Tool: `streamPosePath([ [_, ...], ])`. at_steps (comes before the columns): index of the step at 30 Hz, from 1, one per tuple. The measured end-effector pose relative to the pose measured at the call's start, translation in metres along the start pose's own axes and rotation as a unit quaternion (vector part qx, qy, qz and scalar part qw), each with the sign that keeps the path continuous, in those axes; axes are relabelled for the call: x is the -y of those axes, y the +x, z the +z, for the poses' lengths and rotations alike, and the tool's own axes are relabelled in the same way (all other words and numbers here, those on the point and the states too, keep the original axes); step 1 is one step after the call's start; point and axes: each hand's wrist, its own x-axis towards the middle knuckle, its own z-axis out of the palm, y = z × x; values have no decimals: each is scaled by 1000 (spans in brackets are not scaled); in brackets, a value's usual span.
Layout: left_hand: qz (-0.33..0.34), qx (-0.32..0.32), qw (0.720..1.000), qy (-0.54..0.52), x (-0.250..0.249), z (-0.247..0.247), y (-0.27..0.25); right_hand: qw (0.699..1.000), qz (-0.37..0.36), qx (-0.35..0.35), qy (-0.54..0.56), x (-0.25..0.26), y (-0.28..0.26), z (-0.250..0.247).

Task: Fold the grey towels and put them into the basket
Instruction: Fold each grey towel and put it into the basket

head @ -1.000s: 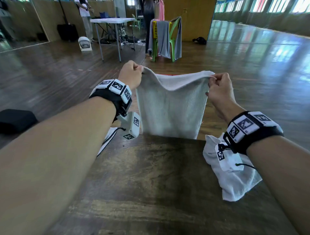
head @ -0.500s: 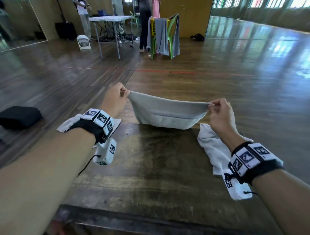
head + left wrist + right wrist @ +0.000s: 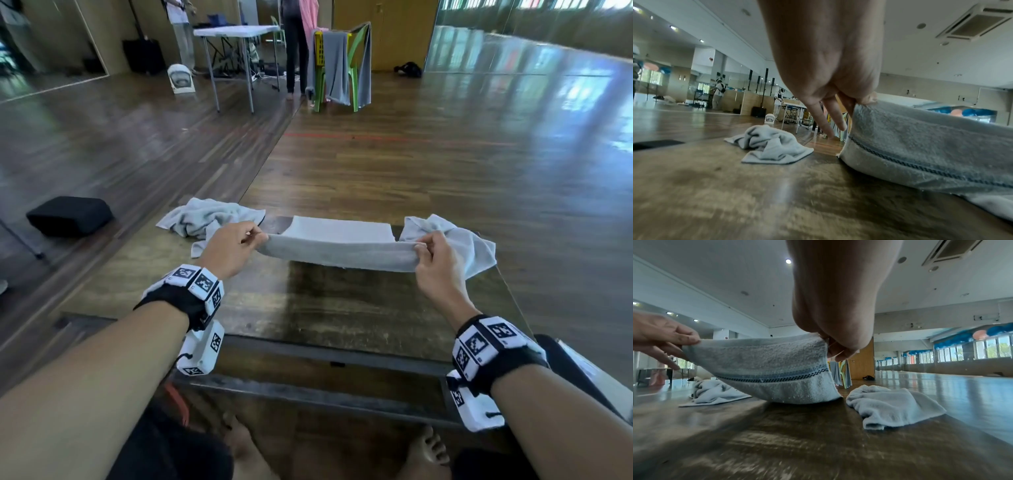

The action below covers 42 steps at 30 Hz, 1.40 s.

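A grey towel with a dark woven stripe is stretched between my hands, its far part lying on the wooden table. My left hand pinches its left corner and my right hand pinches its right corner, both just above the table. In the left wrist view the towel hangs from thumb and forefinger while two fingers point down. The right wrist view shows the towel sagging to the table between both hands. No basket is in view.
A crumpled grey towel lies at the table's far left, another at the far right behind my right hand. Beyond are a green chair draped with grey towels, a folding table, a black bag on the floor and standing people.
The towel has come down from hanging upright in the air to lying partly on the table. Both hands moved down and toward me, still pinching the corners.
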Motion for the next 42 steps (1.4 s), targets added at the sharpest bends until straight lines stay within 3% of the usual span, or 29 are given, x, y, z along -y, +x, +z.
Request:
streamPosePath([
  [6, -2, -63, 994, -85, -6, 9, -39, 998, 4, -48, 41, -8, -38, -3],
  [11, 18, -95, 992, -78, -13, 14, -59, 997, 1, -55, 59, -5, -53, -6],
  [17, 63, -47, 995, -57, -14, 15, -74, 997, -6, -35, 66, -4, -63, -10],
  [25, 9, -28, 998, -56, -15, 10, -62, 998, 18, -14, 65, 5, -67, -31],
  [27, 1, 2, 999, -42, -16, 7, -62, 999, 21, -9, 43, 0, -66, -34],
  [29, -18, 87, 996, -1, -16, 5, -65, 999, 24, 22, -3, -5, -64, -36],
  [31, -48, 194, 979, 44, -16, 4, -72, 994, 34, 93, -56, -10, -62, -36],
  [34, -150, 318, 935, -37, -15, 5, -82, 967, 55, 226, -108, -13, -67, -38],
  [36, -162, 369, 913, -61, -14, 5, -87, 943, 81, 299, -125, -11, -72, -40],
  [38, -143, 384, 911, -43, -11, 6, -88, 934, 94, 319, -130, -12, -74, -42],
  [42, -157, 314, 934, -62, -9, 9, -83, 966, 73, 229, -93, -9, -66, -39],
])
